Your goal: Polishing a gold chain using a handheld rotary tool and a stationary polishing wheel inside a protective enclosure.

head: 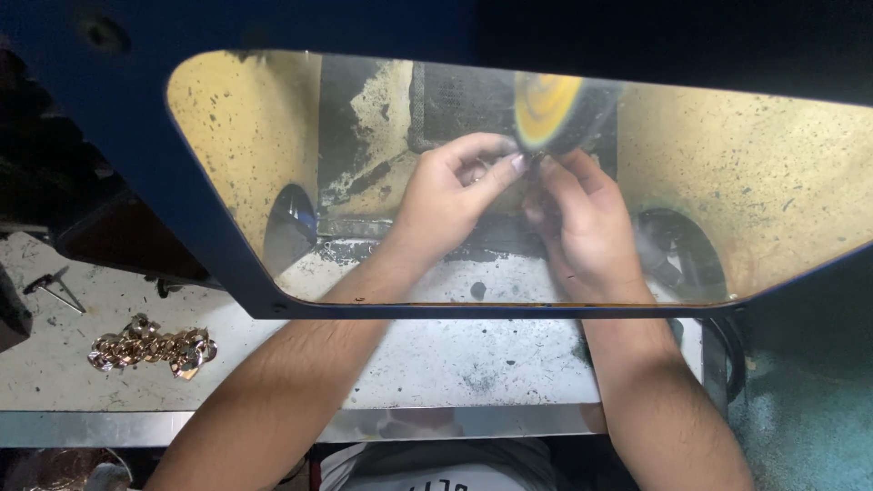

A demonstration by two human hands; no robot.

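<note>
A dim workshop station, seen from above: a grey, soot-speckled table (473, 359) with a metal front edge, and over it a dark blue hood whose transparent, yellow-tinted shield (255, 136) is spotted with black specks. Behind the shield a round yellow-faced buffing wheel (546, 109) stands on edge, blurred. Both forearms pass under the shield's lower rim. The left hand (446, 195) and the right hand (582, 223) meet just below the wheel, fingertips together, each grip pinched on a small workpiece (532, 162) held at the wheel's lower edge; the piece is mostly hidden by the fingers, so its shape cannot be told. The left thumb and forefinger point toward the wheel, while the right hand curls beneath with its knuckles toward the camera. Well apart, on the left of the table outside the hood, lies a heavy gold-coloured chain (150, 347) in a loose heap. A small metal tool (55, 289) lies farther left.
</note>
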